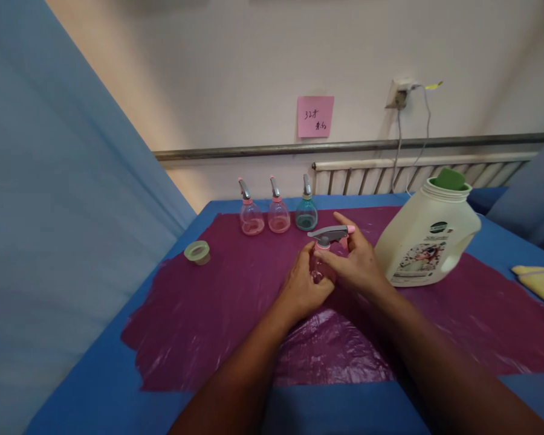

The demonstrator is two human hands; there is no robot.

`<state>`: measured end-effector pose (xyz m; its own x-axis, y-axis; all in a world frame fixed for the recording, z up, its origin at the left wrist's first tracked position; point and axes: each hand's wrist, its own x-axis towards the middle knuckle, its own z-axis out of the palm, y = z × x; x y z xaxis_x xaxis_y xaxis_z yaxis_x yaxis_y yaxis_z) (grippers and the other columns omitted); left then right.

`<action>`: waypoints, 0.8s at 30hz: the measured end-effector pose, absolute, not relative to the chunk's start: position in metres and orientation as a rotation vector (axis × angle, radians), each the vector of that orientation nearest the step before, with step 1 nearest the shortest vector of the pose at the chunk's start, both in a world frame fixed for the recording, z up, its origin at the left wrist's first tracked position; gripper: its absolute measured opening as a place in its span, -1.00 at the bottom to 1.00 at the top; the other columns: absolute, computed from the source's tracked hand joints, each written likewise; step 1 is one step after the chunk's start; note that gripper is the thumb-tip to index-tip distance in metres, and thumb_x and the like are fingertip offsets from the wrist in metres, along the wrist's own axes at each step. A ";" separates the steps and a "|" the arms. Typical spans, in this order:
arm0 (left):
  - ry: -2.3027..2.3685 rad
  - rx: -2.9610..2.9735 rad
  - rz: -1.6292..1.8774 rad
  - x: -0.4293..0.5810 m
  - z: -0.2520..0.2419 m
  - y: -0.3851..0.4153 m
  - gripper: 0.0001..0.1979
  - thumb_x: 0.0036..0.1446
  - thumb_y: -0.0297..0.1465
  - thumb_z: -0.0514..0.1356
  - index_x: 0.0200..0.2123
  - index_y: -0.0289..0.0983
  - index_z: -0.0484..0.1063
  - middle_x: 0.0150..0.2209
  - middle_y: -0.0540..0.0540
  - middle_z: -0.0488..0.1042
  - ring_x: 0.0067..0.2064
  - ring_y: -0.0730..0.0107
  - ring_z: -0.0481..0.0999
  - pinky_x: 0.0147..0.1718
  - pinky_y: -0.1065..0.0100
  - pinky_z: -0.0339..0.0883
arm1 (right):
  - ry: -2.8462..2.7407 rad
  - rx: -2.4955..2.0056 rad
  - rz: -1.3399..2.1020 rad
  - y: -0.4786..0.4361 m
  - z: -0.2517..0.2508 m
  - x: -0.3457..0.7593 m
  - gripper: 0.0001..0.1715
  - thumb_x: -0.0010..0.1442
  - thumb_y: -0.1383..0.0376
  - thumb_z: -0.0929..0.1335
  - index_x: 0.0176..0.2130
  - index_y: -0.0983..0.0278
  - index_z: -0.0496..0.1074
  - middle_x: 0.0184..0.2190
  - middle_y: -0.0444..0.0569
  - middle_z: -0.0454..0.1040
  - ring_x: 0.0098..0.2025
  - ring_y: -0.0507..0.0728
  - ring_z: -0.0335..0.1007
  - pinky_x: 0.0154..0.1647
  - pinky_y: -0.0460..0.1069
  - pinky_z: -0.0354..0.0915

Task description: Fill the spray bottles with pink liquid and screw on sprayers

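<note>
A pink spray bottle [318, 273] with a grey trigger head [330, 233] is between my two hands, over the purple plastic sheet [236, 302]. My left hand [301, 287] wraps round the bottle's body, hiding most of it. At the neck, just under the trigger head, my right hand [356, 263] grips with its thumb across the collar. Behind them stand two spray bottles with pink liquid, a left one [252, 220] and a middle one [278, 217], and a teal spray bottle [306, 214]. Right of my right hand is a large cream jug [417, 235].
A green scoop or cap [451, 179] sits in the jug's mouth. On the left lies a pale green cap [198, 252]. A yellow cloth [539, 284] rests at the right edge. Blue cloth [100, 374] covers the table. A pink note [315, 116] and a socket [399, 93] with cables are on the wall.
</note>
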<state>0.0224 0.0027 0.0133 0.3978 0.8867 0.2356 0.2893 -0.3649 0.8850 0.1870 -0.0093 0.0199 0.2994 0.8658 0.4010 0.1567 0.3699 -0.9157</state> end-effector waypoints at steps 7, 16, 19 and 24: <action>0.964 1.856 0.956 0.023 0.011 0.004 -0.17 0.19 -0.34 0.45 0.48 -0.16 0.30 0.38 -0.29 0.53 0.34 -0.08 0.59 0.39 -0.10 0.44 | -1.200 -1.052 0.678 -0.012 0.024 0.188 0.19 0.20 0.08 0.62 0.61 0.14 0.18 0.36 0.17 0.55 0.34 0.30 0.56 0.46 0.29 0.41; 0.990 1.846 0.992 0.022 0.009 0.004 -0.17 0.13 -0.37 0.48 0.46 -0.11 0.37 0.38 -0.23 0.53 0.38 -0.11 0.55 0.49 -0.14 0.32 | -1.172 -1.186 0.530 -0.014 0.030 0.189 -0.52 0.15 0.09 0.63 0.02 0.18 0.64 -0.04 0.06 0.77 -0.02 0.29 0.72 0.19 0.27 0.57; 1.007 1.842 0.987 0.022 0.008 0.004 -0.16 0.12 -0.34 0.49 0.45 -0.09 0.37 0.37 -0.23 0.54 0.39 -0.13 0.54 0.50 -0.15 0.31 | -1.039 -1.116 0.492 -0.020 0.041 0.189 -0.53 0.10 0.06 0.66 -0.07 0.19 0.64 -0.12 0.05 0.77 -0.11 0.28 0.73 0.04 0.22 0.62; 1.047 1.869 0.968 0.022 0.010 0.002 -0.18 0.16 -0.31 0.46 0.47 -0.12 0.35 0.43 -0.26 0.49 0.40 -0.16 0.53 0.50 -0.15 0.30 | -0.928 -1.033 0.362 -0.031 0.060 0.193 -0.56 0.11 0.04 0.68 -0.13 0.18 0.64 -0.18 -0.02 0.75 -0.17 0.19 0.70 -0.04 0.13 0.61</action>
<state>0.0219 0.0017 0.0105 0.3733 0.8959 0.2410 0.3106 -0.3655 0.8774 0.1927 -0.0314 0.0603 0.5831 0.6526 0.4838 0.1528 0.4968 -0.8543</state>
